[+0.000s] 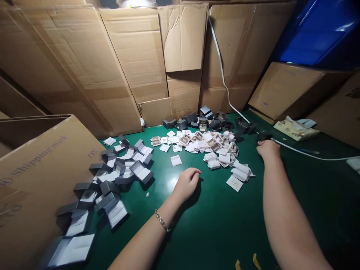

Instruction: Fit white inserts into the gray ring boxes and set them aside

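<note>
My left hand [187, 183] rests low over the green table with its fingers loosely curled together; nothing shows in it. Just beyond it lies a small white card insert [176, 160]. Farther right, my right hand [268, 149] reaches out, its fingers closed on a small black box [263, 137], largely covered by the hand and blurred. More black boxes [215, 124] are heaped along the back. In front of them spreads a pile of white inserts [201, 141]. Open grey boxes with white linings [142, 171] lie scattered at the left.
A large carton [47, 176] stands at the left edge. Cardboard panels [135, 56] wall off the back. A white cable [306, 155] crosses the right side, near a tissue pack [295, 129]. A blue bin [323, 33] sits above a carton at upper right.
</note>
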Available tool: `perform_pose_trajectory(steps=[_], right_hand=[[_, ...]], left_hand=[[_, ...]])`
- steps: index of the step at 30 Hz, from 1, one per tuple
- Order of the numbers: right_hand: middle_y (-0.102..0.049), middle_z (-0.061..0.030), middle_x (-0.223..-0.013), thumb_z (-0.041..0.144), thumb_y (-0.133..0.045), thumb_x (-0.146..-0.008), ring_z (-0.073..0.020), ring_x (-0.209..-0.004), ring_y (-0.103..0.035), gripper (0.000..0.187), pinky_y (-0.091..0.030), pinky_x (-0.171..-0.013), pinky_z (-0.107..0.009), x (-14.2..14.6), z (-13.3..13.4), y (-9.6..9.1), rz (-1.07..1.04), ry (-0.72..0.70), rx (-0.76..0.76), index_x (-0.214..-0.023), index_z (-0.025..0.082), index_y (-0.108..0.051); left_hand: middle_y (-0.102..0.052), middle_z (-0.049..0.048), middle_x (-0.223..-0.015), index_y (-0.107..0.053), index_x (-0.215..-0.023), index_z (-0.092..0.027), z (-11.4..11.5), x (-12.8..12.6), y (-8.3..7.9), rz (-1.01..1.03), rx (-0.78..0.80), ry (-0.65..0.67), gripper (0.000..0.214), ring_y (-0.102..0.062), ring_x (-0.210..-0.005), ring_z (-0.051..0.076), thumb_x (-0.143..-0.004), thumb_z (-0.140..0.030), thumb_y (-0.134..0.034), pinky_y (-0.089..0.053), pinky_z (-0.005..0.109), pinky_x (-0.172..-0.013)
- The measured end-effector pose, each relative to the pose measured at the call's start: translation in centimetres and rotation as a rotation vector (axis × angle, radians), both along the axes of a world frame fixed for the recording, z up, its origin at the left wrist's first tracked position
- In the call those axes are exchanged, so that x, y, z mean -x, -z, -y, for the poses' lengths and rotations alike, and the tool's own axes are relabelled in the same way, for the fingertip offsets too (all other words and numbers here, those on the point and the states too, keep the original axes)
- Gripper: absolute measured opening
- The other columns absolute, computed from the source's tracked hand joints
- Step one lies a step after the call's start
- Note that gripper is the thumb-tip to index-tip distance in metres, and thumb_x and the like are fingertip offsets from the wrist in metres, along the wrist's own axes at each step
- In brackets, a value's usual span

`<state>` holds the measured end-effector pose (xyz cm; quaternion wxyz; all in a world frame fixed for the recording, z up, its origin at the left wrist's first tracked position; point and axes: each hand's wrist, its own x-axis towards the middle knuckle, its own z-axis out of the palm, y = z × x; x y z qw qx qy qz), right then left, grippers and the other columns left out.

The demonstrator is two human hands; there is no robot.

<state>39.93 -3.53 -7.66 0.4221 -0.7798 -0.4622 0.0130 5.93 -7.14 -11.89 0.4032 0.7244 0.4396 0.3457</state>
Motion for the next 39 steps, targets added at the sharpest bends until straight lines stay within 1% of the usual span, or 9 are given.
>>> perform_pose_trajectory(steps=[4, 6, 12, 15, 17, 23, 26, 30, 39], right_hand=[[-0.056, -0.007, -0.063, 0.01, -0.059, -0.065, -0.0282, -0.082, -0.061, 0.018, -0.045, -0.083, -0.047, 1.7, -2.6, -4.3, 0.06, 0.189, 0.122, -0.052, 0.021, -0.052], [-0.061, -0.005, -0.067, 0.011, -0.062, -0.064, -0.0244, -0.078, -0.061, 0.009, -0.046, -0.082, -0.041, 4.8, -3.2, -6.7, 0.133, 0.077, 0.008, -0.068, 0.019, -0.063], [-0.067, -0.0026, -0.074, 0.008, -0.057, -0.072, -0.0172, -0.07, -0.061, 0.019, -0.047, -0.069, -0.029, 20.5, -1.0, -8.0, 0.06, -0.624, 0.001, -0.08, 0.02, -0.069], [-0.07, -0.0037, -0.081, 0.007, -0.059, -0.071, -0.0177, -0.072, -0.062, 0.02, -0.045, -0.064, -0.027, 25.4, 0.4, -6.6, 0.061, -1.149, 0.258, -0.084, 0.019, -0.07], [-0.071, -0.0047, -0.086, 0.011, -0.058, -0.074, -0.0179, -0.074, -0.063, 0.023, -0.047, -0.065, -0.027, 26.3, 0.6, -5.9, -0.021, -1.225, 0.325, -0.092, 0.017, -0.07], [-0.071, -0.0039, -0.099, 0.019, -0.052, -0.083, -0.0164, -0.085, -0.064, 0.021, -0.05, -0.077, -0.029, 24.6, -1.8, -3.0, -0.304, -1.089, 0.127, -0.098, 0.019, -0.068], [-0.066, -0.0103, -0.111, 0.019, -0.049, -0.086, -0.0211, -0.103, -0.059, 0.027, -0.045, -0.092, -0.035, 24.1, -2.9, 0.2, -0.062, -0.914, 0.047, -0.106, 0.015, -0.066], [-0.054, -0.0153, -0.131, 0.035, -0.055, -0.087, -0.0299, -0.119, -0.048, 0.04, -0.037, -0.1, -0.045, 24.4, -2.6, 3.4, 0.317, -0.953, 0.225, -0.121, 0.015, -0.059], [-0.048, -0.0125, -0.139, 0.031, -0.045, -0.09, -0.031, -0.123, -0.042, 0.036, -0.034, -0.099, -0.05, 25.5, -1.6, 3.9, 0.383, -0.921, 0.291, -0.123, 0.021, -0.056]], left_hand=[[-0.064, 0.004, -0.08, -0.063, -0.089, -0.017, -1.1, 0.1, 0.3, 0.371, 0.337, -0.15, 0.018, -0.061, -0.068, 0.014, -0.082, -0.029, -0.052, -0.049, 0.027, -0.068], [-0.063, 0.0051, -0.083, -0.06, -0.097, -0.016, -1.6, 0.3, 0.3, 0.589, 0.481, -0.177, 0.027, -0.061, -0.065, 0.012, -0.08, -0.036, -0.057, -0.049, 0.025, -0.064], [-0.053, 0.009, -0.126, -0.032, -0.134, -0.031, -1.7, 1.1, -0.4, 0.903, 0.34, -0.434, 0.057, -0.062, -0.1, 0.016, -0.084, -0.045, -0.055, -0.052, 0.024, -0.073], [-0.058, 0.0095, -0.118, -0.03, -0.137, -0.028, -2.1, 1.7, -0.6, 0.965, 0.215, -0.505, 0.055, -0.064, -0.094, 0.016, -0.088, -0.042, -0.051, -0.053, 0.026, -0.074], [-0.062, 0.0085, -0.107, -0.034, -0.135, -0.025, -2.7, 2.1, -0.6, 0.998, 0.19, -0.545, 0.051, -0.066, -0.088, 0.016, -0.088, -0.038, -0.05, -0.054, 0.026, -0.074], [-0.063, 0.0034, -0.096, -0.033, -0.133, -0.027, -4.2, 2.8, -0.9, 1.037, 0.307, -0.659, 0.053, -0.065, -0.07, 0.013, -0.084, -0.021, -0.051, -0.054, 0.025, -0.062], [-0.062, 0.0026, -0.091, -0.034, -0.131, -0.025, -4.7, 2.9, -1.0, 1.081, 0.336, -0.744, 0.051, -0.064, -0.066, 0.013, -0.083, -0.019, -0.048, -0.052, 0.024, -0.056], [-0.062, 0.0023, -0.082, -0.039, -0.127, -0.021, -5.1, 3.2, -0.6, 1.135, 0.385, -0.718, 0.044, -0.065, -0.063, 0.015, -0.084, -0.023, -0.045, -0.051, 0.025, -0.054], [-0.061, 0.0, -0.074, -0.044, -0.128, -0.019, -5.1, 3.0, -0.5, 1.169, 0.404, -0.683, 0.043, -0.06, -0.056, 0.012, -0.084, -0.023, -0.045, -0.051, 0.025, -0.058]])
